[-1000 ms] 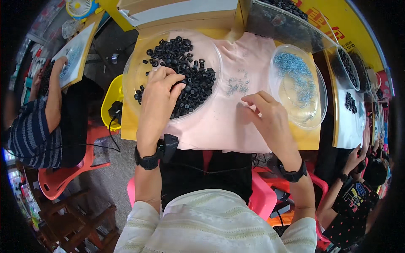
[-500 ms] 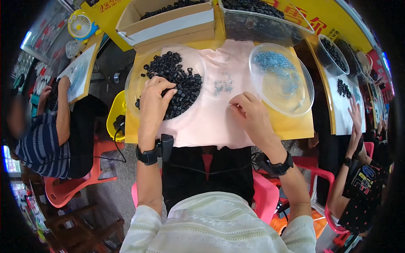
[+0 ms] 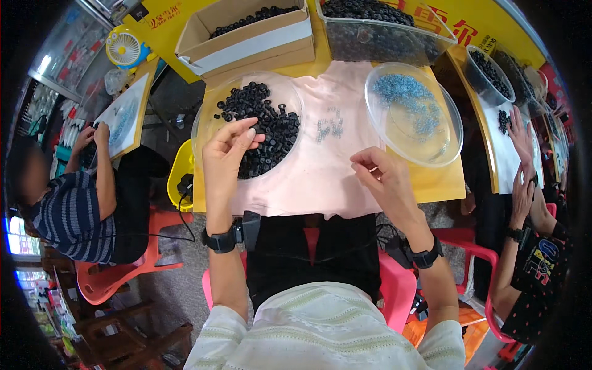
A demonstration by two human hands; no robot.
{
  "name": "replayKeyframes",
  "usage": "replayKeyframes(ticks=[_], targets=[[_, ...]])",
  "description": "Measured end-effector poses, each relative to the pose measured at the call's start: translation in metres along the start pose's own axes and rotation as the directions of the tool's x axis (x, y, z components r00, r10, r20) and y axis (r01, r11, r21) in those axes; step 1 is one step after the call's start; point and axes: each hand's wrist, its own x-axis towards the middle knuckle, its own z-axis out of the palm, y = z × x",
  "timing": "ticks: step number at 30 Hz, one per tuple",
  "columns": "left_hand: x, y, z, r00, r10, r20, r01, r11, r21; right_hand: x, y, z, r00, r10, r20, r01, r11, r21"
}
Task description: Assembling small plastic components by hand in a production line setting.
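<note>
A round clear tray (image 3: 203,111) on the left holds a heap of small black plastic parts (image 3: 271,139). My left hand (image 3: 226,151) is over its near side, with thumb and index finger drawn together beside the parts; whatever they hold cannot be made out. On the pink cloth (image 3: 302,191), a small cluster of tiny shiny metal pieces (image 3: 330,125) lies between the trays. To the right and nearer me, my right hand (image 3: 388,182) hovers with its fingertips pinched; anything between them is too small to name. Beyond it, a second clear tray (image 3: 456,132) contains bluish metal pieces (image 3: 407,98).
At the back stand a cardboard box (image 3: 253,46) and a clear plastic bin (image 3: 382,40), both with black parts. A yellow bucket (image 3: 179,166) is left of the table. People work at tables on both sides; a co-worker's hands (image 3: 523,145) show at right.
My left hand has lifted slightly off the black parts. My right hand has drawn a little back toward me from the metal pieces. The whole view has shifted slightly.
</note>
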Motion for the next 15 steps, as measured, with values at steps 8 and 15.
replayKeyframes(ticks=[8,15], targets=[[-0.038,0.014,0.037,0.961,-0.148,0.235,0.25,0.829,-0.5,-0.002,-0.008,-0.005,0.982,0.185,0.045,-0.19,0.934,0.302],[-0.059,0.011,0.082,0.892,-0.141,0.43,0.403,0.679,-0.614,-0.011,-0.024,-0.019,0.988,0.151,-0.037,-0.109,0.844,0.524]])
